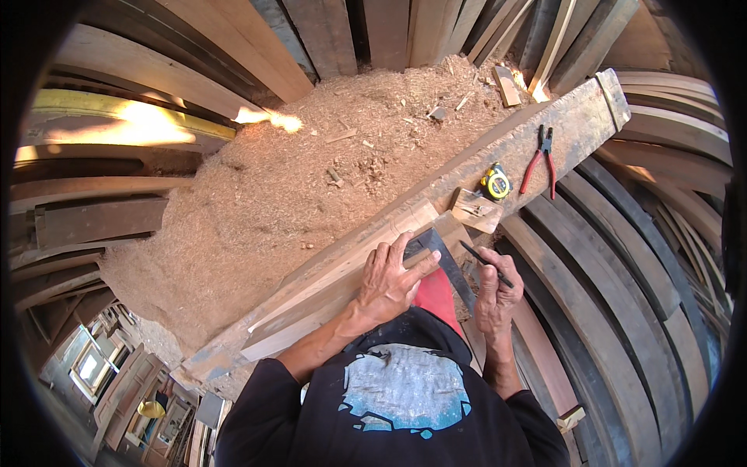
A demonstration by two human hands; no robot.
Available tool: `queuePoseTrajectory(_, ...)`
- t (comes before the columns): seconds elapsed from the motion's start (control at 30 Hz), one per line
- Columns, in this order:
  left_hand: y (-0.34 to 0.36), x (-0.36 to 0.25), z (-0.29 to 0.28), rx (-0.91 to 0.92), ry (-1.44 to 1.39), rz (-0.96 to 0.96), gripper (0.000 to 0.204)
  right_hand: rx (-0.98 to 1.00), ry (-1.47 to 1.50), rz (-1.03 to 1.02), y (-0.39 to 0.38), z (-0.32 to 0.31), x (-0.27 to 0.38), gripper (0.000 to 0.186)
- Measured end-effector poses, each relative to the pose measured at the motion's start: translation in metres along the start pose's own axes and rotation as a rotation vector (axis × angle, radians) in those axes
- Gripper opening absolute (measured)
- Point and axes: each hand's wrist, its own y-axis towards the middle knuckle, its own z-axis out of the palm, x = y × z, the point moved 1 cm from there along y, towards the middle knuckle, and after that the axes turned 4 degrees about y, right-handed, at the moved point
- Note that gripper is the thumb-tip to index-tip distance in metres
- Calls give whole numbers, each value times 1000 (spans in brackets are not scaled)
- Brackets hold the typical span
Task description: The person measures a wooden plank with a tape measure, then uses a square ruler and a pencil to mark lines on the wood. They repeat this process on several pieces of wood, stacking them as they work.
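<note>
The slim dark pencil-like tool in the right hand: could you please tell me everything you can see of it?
The pencil-like tool is slim, straight and dark, with a narrow pointed front end; its material is unclear. It is held slantwise by the thumb and fingers of the right hand, which partly hide its middle, while its rear end shows beyond them. Its tip points up and left, near the dark square. Whether the tip touches anything cannot be told.
</note>
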Motion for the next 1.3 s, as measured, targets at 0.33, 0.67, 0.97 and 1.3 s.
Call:
queuePoseTrajectory(0.33, 0, 0, 0, -19, 34, 16, 70, 164, -192, -124, -2, -12, 16, 15)
queuePoseTrajectory(0.67, -15, 13, -8, 7, -92, 31, 76, 68, -210, -99, -11, 6, -1, 12)
queuePoseTrajectory(0.97, -52, 28, -18, 54, -83, -15, 77, 274, -266, -91, -30, 51, -8, 19)
queuePoseTrajectory(1.3, -42, 23, -11, 77, -27, -11, 70, 232, -313, -170, -34, 60, -13, 37)
